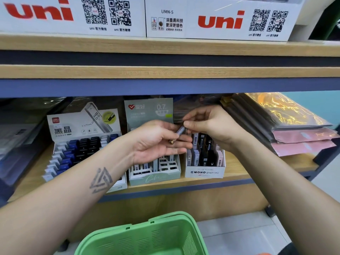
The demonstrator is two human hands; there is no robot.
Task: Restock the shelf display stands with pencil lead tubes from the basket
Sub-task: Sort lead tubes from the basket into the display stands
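Hands were both up at the lower shelf [237, 174] when I looked. My left hand [158, 142] lay palm-up with fingers curled round the bottom end of a pencil lead tube [178, 134], and my right hand [209, 126] pinched its top end between thumb and fingertips, so both were clamped on the same tube, held tilted just above the stands.

Three display stands sat side by side on that shelf. The left stand [82, 144] had rows of white, blue and black tubes, pretty much full. The green middle stand [154, 170], marked 0.7, held a few tubes and showed several open slots on its right side. The white MONO stand [205, 168] on the right had black, white and pinkish packs standing upright in it.

Green basket [147, 238] sat low down in front of me; couldn't see anything in the part that showed. White uni boxes [220, 21] lined the upper shelf, and flat wrapped packs [287, 126] were stacked at the right.
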